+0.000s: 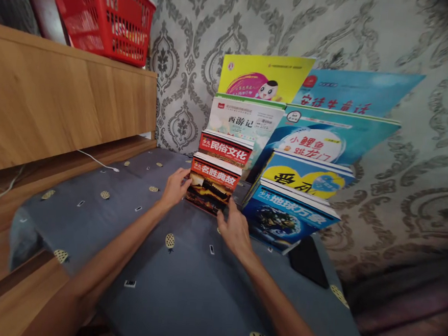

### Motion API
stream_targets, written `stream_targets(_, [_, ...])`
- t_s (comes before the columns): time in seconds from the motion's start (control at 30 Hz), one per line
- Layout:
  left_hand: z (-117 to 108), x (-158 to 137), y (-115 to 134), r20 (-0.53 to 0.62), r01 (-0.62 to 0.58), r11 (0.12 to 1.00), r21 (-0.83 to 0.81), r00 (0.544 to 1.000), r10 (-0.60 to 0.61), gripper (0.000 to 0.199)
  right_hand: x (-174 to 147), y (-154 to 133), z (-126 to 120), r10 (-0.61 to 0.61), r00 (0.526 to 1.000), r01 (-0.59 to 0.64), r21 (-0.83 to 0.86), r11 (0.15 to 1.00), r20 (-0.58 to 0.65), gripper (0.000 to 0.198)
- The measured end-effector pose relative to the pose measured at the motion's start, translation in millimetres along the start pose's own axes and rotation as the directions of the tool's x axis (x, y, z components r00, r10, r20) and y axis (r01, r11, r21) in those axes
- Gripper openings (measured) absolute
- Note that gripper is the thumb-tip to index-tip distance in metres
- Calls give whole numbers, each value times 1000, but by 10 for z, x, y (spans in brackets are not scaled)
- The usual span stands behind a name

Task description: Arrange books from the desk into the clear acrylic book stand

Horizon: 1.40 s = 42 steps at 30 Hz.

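Note:
A small red and dark book with a sunset-like cover stands upright at the front of a row of books. My left hand has its fingertips at the book's left edge. At its lower right corner, my right hand touches it with thumb and fingers, so the book is held between both hands. Right behind it is another small red book, then a taller pale book and a yellow one. To the right, a second row has a blue book with a globe in front.
Behind the globe book rise a blue and yellow book, a teal book and a large blue book. A dark flat phone-like object lies at right on the grey cloth. A red basket sits on the wooden cabinet.

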<state>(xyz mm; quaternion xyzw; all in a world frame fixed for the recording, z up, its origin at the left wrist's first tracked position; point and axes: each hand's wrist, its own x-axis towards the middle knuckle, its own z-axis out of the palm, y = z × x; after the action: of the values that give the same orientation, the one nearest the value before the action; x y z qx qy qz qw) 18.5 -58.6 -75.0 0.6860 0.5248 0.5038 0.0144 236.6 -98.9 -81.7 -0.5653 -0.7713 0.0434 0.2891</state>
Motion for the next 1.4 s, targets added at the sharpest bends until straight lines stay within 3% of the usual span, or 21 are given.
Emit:
stream_targets(0.27, [-24, 61, -36, 6, 10, 1000, 9, 1000, -10, 24, -10, -19, 15, -1, 1000, 1, -4, 1000, -3, 55])
stream_targets(0.47, [12, 40, -33, -5, 37, 998, 42, 999, -36, 25, -5, 75, 96, -32, 997, 35, 45, 998, -70, 56])
stream_targets(0.77, [57, -72, -26, 9, 90, 992, 91, 996, -91, 5, -16, 85, 122, -89, 992, 88, -14, 996, -90, 50])
stream_targets(1.07, [47, -29, -47, 26, 121, 989, 87, 992, -123, 6, -23, -20, 61, -8, 999, 6, -63, 998, -35, 43])
stream_targets(1.4, [34, -87, -56, 0, 90, 991, 102, 996, -91, 8, -31, 89, 69, -119, 992, 124, 123, 985, -45, 60])
